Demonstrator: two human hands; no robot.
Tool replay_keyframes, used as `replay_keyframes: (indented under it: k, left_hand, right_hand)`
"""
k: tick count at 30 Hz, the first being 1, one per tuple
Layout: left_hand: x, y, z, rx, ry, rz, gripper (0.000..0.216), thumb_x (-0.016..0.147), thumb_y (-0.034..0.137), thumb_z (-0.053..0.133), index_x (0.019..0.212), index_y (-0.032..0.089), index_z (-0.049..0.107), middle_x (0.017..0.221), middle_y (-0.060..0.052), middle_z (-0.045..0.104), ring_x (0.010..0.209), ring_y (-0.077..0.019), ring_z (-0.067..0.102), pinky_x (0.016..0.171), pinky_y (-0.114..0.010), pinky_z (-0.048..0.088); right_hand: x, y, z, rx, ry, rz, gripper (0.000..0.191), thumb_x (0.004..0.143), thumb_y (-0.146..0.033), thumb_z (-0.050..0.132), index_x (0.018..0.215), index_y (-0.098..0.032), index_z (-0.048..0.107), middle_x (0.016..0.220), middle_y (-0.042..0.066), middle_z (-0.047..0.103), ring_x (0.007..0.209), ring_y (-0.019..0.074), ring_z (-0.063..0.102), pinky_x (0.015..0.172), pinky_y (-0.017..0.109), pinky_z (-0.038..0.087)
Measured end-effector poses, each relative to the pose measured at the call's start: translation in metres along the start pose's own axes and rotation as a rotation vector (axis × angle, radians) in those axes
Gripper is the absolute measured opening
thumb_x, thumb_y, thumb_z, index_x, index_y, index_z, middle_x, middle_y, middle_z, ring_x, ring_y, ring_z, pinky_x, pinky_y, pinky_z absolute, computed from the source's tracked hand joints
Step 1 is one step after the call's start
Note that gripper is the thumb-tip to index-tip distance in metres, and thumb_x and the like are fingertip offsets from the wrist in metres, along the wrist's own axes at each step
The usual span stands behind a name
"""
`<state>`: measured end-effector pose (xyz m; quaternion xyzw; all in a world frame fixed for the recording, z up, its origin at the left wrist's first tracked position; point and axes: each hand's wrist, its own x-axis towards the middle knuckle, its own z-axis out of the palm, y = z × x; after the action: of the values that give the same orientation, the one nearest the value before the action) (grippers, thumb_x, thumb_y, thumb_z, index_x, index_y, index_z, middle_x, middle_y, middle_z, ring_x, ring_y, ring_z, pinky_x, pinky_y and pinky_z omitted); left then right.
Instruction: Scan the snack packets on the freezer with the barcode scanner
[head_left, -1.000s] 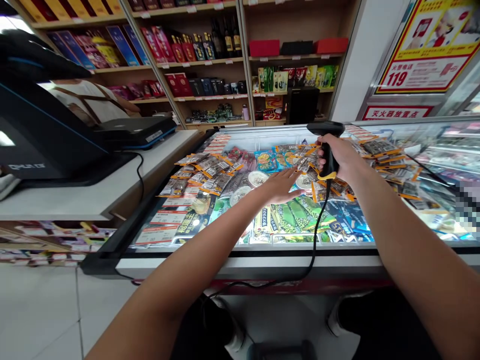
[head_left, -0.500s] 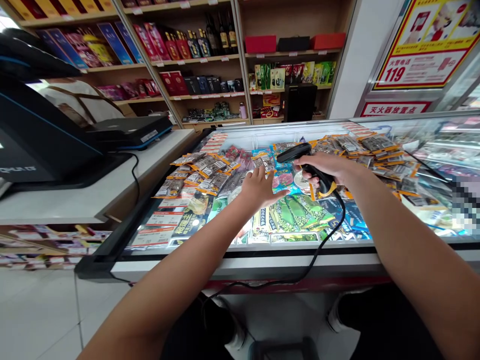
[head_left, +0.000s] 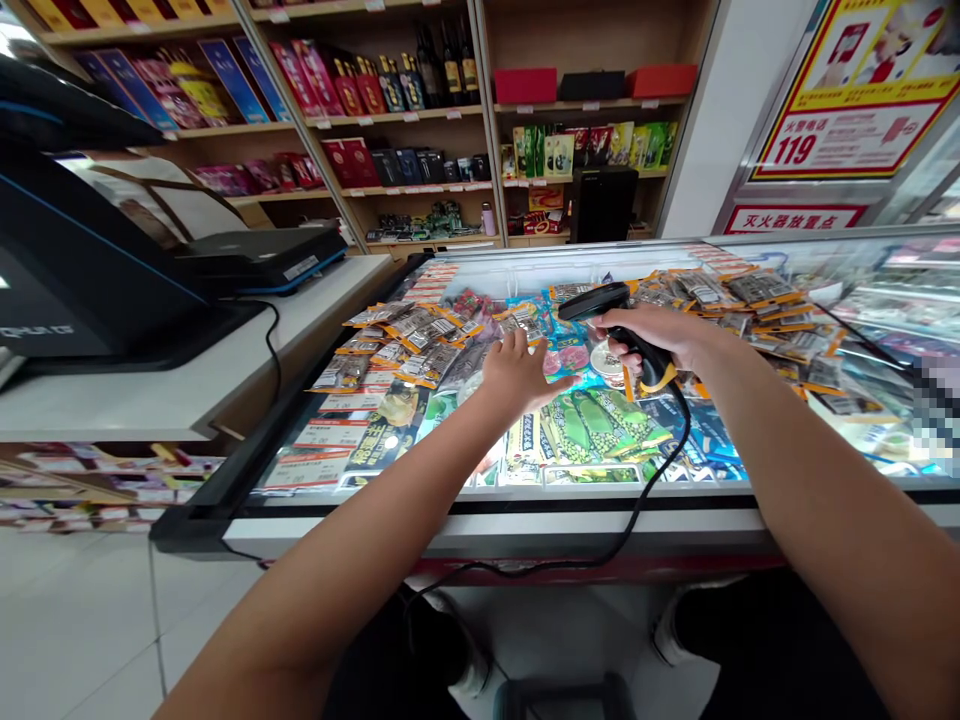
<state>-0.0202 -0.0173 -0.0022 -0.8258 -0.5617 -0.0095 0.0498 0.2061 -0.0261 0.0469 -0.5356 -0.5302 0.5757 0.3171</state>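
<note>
My right hand point(head_left: 652, 338) is wrapped round the handle of a black barcode scanner point(head_left: 596, 301), its head pointing left. From the handle's yellow-trimmed end a black cable point(head_left: 634, 510) loops down over the freezer's front edge. My left hand point(head_left: 517, 375) is held palm down with fingers spread, close to a small snack packet point(head_left: 523, 320) on the glass; whether it touches the packet I cannot tell. Left of it lies a pile of orange-edged packets point(head_left: 420, 338). A second, larger pile of similar packets point(head_left: 757, 295) lies beyond my right hand.
The glass-topped freezer point(head_left: 525, 522) shows frozen goods inside. At left, a counter point(head_left: 150, 400) carries a black scale point(head_left: 266, 255) and a dark machine point(head_left: 82, 260). Partly hidden behind them is a person point(head_left: 161, 195). Stocked shelves point(head_left: 397, 117) line the back.
The view has shifted very slightly. Both hands and the scanner keep nearly the same places over the glass, and the packet piles look the same.
</note>
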Motion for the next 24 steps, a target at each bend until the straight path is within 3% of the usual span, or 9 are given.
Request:
replay_keyframes:
  k: [3,7,11,15,18,21,24]
  left_hand:
    - [0.002,-0.012,-0.006,0.064,-0.022,-0.125,0.107,0.080,0.094,0.023,0.152,0.019,0.048,0.160,-0.018,0.041,0.148,-0.0463,0.031,0.114,-0.055,0.030]
    - [0.005,-0.040,-0.011,0.164,-0.040,-0.257,0.110,0.080,0.093,0.018,0.141,0.013,0.060,0.158,-0.023,0.041,0.147,-0.0457,0.031,0.113,-0.054,0.032]
    - [0.009,-0.059,-0.010,0.219,-0.043,-0.298,0.099,0.082,0.090,0.025,0.134,0.017,0.067,0.155,-0.020,0.044,0.146,-0.0426,0.033,0.111,-0.052,0.034]
    - [0.008,-0.059,-0.010,0.189,0.072,-0.236,0.083,0.087,0.077,0.042,0.138,0.015,0.062,0.154,-0.022,0.044,0.145,-0.0429,0.033,0.112,-0.053,0.032]
    - [0.008,-0.047,-0.010,0.064,0.126,-0.100,0.075,0.092,0.067,0.045,0.145,0.015,0.053,0.155,-0.023,0.042,0.146,-0.0434,0.032,0.113,-0.054,0.032]
    - [0.008,-0.030,-0.010,-0.215,0.044,0.086,0.075,0.097,0.069,0.033,0.154,0.021,0.040,0.157,-0.018,0.043,0.146,-0.0371,0.037,0.113,-0.050,0.036]
    - [0.007,-0.013,-0.006,-0.401,-0.035,0.146,0.081,0.095,0.076,0.026,0.157,0.025,0.033,0.159,-0.015,0.042,0.148,-0.0342,0.036,0.115,-0.050,0.037]
  right_hand:
    - [0.001,-0.004,-0.004,0.123,0.059,-0.117,0.029,0.075,-0.042,0.080,0.081,-0.023,0.059,0.062,0.001,0.053,0.047,0.0120,0.043,0.039,0.028,0.037]
    - [0.003,-0.009,-0.016,0.162,0.337,-0.240,0.024,0.078,-0.038,0.075,0.085,-0.023,0.057,0.070,0.004,0.061,0.048,0.0144,0.051,0.042,0.029,0.040]
    - [0.010,-0.006,-0.036,-0.009,0.575,-0.293,0.024,0.078,-0.040,0.073,0.087,-0.024,0.058,0.072,0.005,0.064,0.056,0.0193,0.060,0.047,0.030,0.044]
    - [0.018,0.006,-0.053,-0.325,0.765,-0.319,0.029,0.078,-0.046,0.075,0.078,-0.024,0.057,0.058,0.004,0.054,0.055,0.0206,0.054,0.044,0.030,0.035]
    - [0.020,0.010,-0.053,-0.447,0.724,-0.280,0.033,0.079,-0.052,0.075,0.076,-0.023,0.059,0.059,0.005,0.053,0.056,0.0200,0.050,0.045,0.031,0.033]
    - [0.017,0.008,-0.040,-0.519,0.647,-0.271,0.034,0.083,-0.054,0.071,0.077,-0.023,0.060,0.062,0.005,0.054,0.057,0.0196,0.051,0.047,0.032,0.033]
    - [0.011,0.003,-0.020,-0.559,0.554,-0.269,0.037,0.084,-0.058,0.070,0.077,-0.023,0.061,0.061,0.005,0.054,0.056,0.0188,0.050,0.046,0.032,0.032]
